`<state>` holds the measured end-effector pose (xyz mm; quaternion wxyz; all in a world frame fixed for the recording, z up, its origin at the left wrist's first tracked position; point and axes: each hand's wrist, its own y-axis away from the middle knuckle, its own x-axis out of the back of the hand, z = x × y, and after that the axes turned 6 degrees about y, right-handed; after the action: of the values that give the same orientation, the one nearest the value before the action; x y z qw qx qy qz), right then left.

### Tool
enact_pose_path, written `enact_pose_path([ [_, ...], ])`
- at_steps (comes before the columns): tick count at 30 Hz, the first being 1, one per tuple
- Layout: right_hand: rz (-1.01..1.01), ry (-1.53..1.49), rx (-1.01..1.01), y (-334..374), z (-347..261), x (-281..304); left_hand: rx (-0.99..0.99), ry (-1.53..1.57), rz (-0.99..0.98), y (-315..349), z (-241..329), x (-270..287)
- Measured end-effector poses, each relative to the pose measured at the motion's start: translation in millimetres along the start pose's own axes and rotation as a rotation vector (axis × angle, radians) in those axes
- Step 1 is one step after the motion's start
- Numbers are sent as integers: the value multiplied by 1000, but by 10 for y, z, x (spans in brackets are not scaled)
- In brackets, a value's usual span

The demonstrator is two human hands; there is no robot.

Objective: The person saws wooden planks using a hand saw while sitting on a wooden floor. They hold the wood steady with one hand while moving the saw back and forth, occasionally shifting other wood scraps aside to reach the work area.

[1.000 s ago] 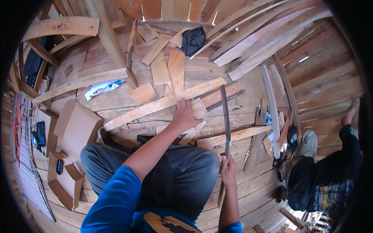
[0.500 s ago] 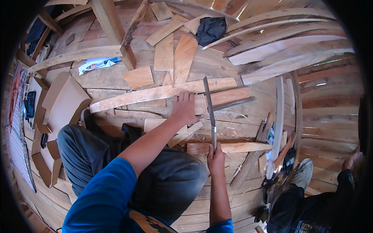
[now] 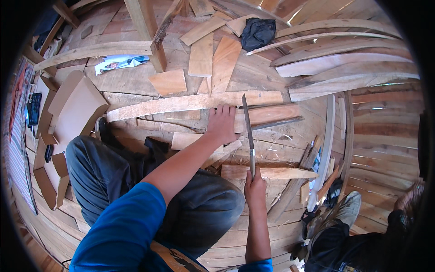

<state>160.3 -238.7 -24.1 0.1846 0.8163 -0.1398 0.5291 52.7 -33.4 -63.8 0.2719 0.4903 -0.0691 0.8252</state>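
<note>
My right hand (image 3: pixel 255 186) is closed round the handle of a long-bladed knife, like a machete (image 3: pixel 248 120), its blade pointing up and away from me. The blade stands across the near wooden board (image 3: pixel 272 114); whether it touches the wood I cannot tell. On the left part of that board, my left hand (image 3: pixel 222 123) grips it from above, fingers over the far side and thumb at the near side. Just beyond lies a longer pale plank (image 3: pixel 181 102). Shavings and a pointed wood piece (image 3: pixel 272 172) lie nearer me, beside my right hand.
An open cardboard box (image 3: pixel 77 102) lies left of my bent knee. Offcuts (image 3: pixel 200 54) and a black plastic bag (image 3: pixel 258 34) are at the back. Long boards (image 3: pixel 349 63) lean at far right. Another person's shoe (image 3: pixel 348 209) and dark clothing appear at lower right.
The view has shifted slightly, so the floor things sit a little further right. My left hand keeps its hold on the board, and my right hand still holds the machete upright over it.
</note>
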Motion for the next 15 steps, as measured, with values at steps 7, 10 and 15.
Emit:
enact_pose_path([
  [7, 2, -1, -17, -117, 28, -46, 31, 37, -42, -56, -15, 41],
  [10, -28, 23, -39, 151, 111, -12, 32, 26, -37, -55, -36, 52],
  [15, -35, 1, -64, 136, 45, 8, -16, 36, 72, -20, -68, -33],
])
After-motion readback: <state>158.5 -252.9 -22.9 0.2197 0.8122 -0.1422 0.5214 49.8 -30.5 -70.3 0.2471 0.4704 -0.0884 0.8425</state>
